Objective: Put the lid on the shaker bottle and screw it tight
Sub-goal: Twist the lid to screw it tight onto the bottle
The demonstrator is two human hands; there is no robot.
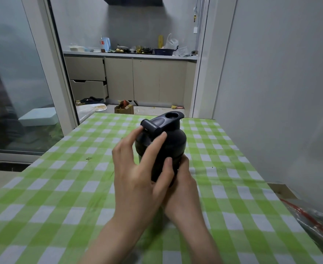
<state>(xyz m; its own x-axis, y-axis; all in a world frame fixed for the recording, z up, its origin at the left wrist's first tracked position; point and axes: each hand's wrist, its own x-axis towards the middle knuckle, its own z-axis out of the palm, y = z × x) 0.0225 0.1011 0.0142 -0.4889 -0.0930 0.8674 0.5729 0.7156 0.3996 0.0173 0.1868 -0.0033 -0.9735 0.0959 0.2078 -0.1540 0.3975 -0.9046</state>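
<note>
A black shaker bottle (161, 169) stands upright on the green and white checked table (61, 187), near its middle. Its black lid (168, 138) sits on top of the bottle, with a flip cap and a loop at its crown. My left hand (137, 168) reaches over from the left; its fingertips rest on the lid's side and flip cap. My right hand (181, 187) wraps the bottle's lower body from the near right, thumb across the front. The bottle's base is hidden behind my hands.
A clear plastic bag with red markings (317, 221) lies at the table's right edge, beside a grey wall (280, 92). Beyond the far edge is a kitchen doorway with cabinets (137, 80), a cluttered counter and a cardboard box (124, 108) on the floor.
</note>
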